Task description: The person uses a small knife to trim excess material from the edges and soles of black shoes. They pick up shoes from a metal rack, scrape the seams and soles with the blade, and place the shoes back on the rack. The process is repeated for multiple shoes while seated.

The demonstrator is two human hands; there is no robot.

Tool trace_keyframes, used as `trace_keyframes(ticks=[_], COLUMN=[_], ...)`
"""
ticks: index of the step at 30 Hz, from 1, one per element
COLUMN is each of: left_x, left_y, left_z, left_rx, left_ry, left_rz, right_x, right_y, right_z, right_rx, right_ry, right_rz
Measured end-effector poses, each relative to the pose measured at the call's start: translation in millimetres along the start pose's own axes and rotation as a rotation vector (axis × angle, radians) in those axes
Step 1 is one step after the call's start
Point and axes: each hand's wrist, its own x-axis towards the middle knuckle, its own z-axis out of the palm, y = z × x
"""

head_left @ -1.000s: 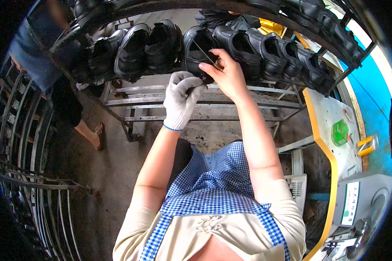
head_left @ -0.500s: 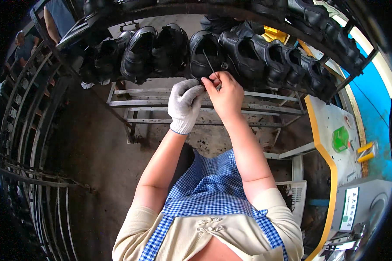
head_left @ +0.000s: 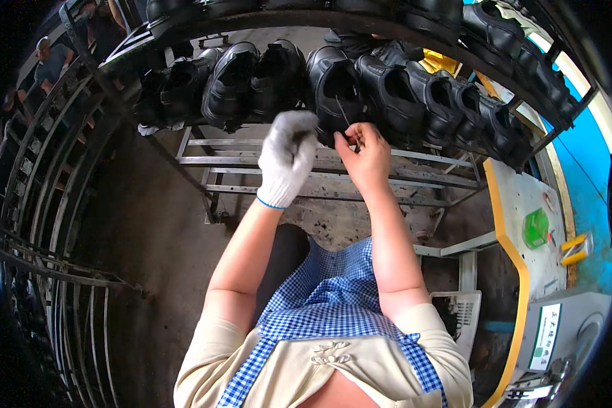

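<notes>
At upper centre, the bare right hand pinches a thin grey rod near a smooth black shoe's rim. Across a gap, the white-gloved left hand curls, contents hidden.

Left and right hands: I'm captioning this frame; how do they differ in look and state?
The left hand wears a white, blue-edged knit glove; the right hand is bare. The left hand looks blurred; the right hand is sharper and pinches a thin grey rod. Both are near racked black shoes.

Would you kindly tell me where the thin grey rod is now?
In the head view, the thin grey rod is above and right of centre, held in the bare right hand before a black shoe.
</notes>
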Motion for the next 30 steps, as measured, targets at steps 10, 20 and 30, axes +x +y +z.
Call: trace_keyframes(ticks=[10, 20, 30], left_x=[63.1, -40.0, -87.5], left_y=[44.9, 92.8, 75.1], left_z=[11.5, 34.0, 13.5], left_rx=[0.793, 0.083, -0.977], left_ry=[-0.670, -0.313, -0.293], left_rz=[0.629, 0.399, -1.025], right_x=[-56.9, -96.6, -76.2], right_y=[13.8, -51.3, -57.6], right_z=[0.5, -96.7, -109.8], right_rx=[0.319, 0.160, 0.029], right_ry=[0.132, 0.401, -0.020], right_rz=[0.341, -0.097, -0.154])
